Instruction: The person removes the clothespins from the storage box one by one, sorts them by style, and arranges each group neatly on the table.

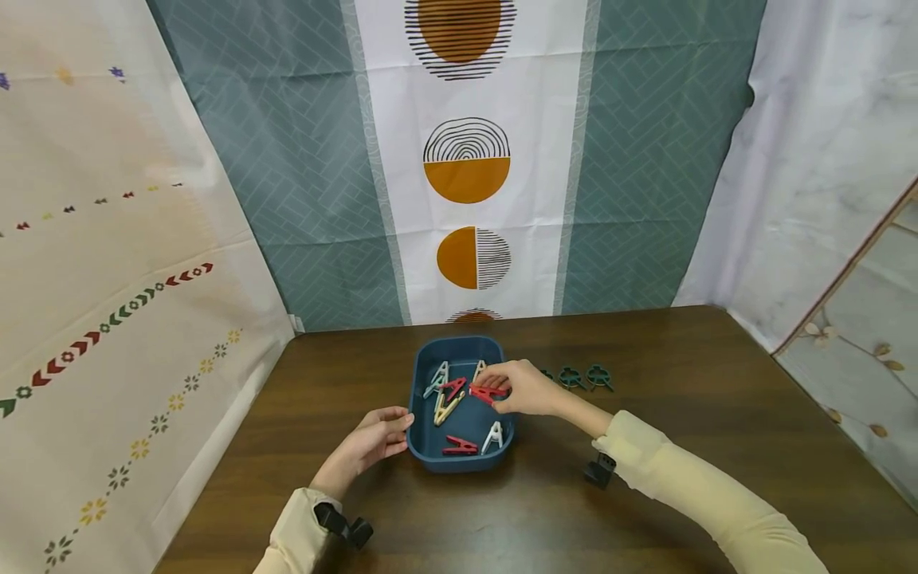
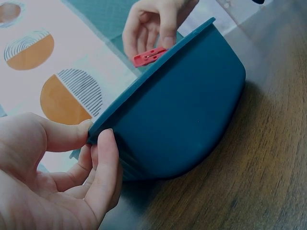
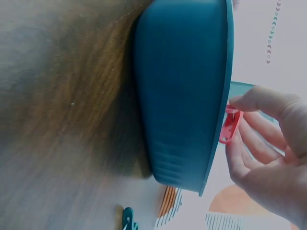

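A dark blue plastic bin [image 1: 459, 465] stands on the table with several clothespins in it. My left hand [image 1: 376, 434] pinches its left rim between thumb and fingers, as the left wrist view shows closely. Over the bin's right side, my right hand [image 1: 527, 389] holds a red clothespin [image 1: 488, 393] between thumb and fingertips; in the right wrist view this red clothespin [image 3: 229, 127] appears just past the rim. Inside lie a yellow clothespin [image 1: 448, 408], a white clothespin [image 1: 492, 437], a pale blue clothespin [image 1: 437, 379] and two more red ones. Another pale one is partly hidden behind my right fingers.
Small dark green clips [image 1: 571, 378] lie in a row on the brown wooden table [image 1: 610, 502], right of the bin; my right hand partly covers the nearest. A patterned curtain [image 1: 466, 104] hangs behind the table, with cloths on both sides.
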{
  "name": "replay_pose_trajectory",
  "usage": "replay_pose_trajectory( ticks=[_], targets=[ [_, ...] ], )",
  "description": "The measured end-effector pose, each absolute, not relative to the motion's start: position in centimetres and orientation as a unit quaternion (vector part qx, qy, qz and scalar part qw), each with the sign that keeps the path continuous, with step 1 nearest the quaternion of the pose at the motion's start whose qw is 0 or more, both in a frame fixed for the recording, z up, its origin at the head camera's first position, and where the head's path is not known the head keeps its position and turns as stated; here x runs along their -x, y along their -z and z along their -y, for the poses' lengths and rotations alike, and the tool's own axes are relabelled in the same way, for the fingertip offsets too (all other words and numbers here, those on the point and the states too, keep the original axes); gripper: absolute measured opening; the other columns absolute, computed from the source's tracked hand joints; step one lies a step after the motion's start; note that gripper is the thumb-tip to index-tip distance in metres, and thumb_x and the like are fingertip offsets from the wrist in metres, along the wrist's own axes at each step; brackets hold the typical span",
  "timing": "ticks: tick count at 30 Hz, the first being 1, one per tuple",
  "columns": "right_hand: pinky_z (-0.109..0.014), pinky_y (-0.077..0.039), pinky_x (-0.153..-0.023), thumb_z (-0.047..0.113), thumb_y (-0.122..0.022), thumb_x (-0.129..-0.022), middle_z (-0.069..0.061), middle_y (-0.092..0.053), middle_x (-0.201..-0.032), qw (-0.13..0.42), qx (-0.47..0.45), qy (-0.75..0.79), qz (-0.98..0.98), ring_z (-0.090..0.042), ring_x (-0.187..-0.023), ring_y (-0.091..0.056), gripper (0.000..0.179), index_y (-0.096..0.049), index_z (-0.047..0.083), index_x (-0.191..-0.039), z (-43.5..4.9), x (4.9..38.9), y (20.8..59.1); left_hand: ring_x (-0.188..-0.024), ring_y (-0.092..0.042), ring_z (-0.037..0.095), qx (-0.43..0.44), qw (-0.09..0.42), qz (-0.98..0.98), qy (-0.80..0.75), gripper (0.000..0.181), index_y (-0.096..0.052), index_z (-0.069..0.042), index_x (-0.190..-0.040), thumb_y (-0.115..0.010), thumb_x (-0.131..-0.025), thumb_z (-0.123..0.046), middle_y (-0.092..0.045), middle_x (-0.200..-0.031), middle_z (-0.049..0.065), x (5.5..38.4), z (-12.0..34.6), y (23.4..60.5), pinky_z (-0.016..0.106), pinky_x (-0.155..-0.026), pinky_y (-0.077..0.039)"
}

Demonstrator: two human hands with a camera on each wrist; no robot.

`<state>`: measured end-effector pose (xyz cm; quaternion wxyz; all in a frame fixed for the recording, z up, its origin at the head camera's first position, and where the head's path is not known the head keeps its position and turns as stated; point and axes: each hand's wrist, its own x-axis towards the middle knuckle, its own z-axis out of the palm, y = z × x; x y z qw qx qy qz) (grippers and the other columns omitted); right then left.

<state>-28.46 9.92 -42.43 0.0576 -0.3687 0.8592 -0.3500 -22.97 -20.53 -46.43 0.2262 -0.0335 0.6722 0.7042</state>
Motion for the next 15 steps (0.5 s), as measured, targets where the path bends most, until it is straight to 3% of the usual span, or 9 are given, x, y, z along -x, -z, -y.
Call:
replay_pose_trajectory(
  ticks=[15],
  targets=[
    [-0.034, -0.057, -0.079, 0.005, -0.076, -0.077, -0.008, -0.070, -0.099, 0.005, 0.250, 0.373, -0.894, -0.019, -0.087, -0.066, 0.034, -0.066, 0.006, -0.110, -14.0, 26.4, 43.2, -0.069, -0.061, 0.005, 0.032, 0.229, -0.680, -0.696, 0.045, -0.037, 0.008, -0.129, -0.056, -0.098, -0.019, -0.061, -0.081, -0.003, 23.3, 20.6, 46.9, 0.020, -0.069, -0.055]
  ],
)
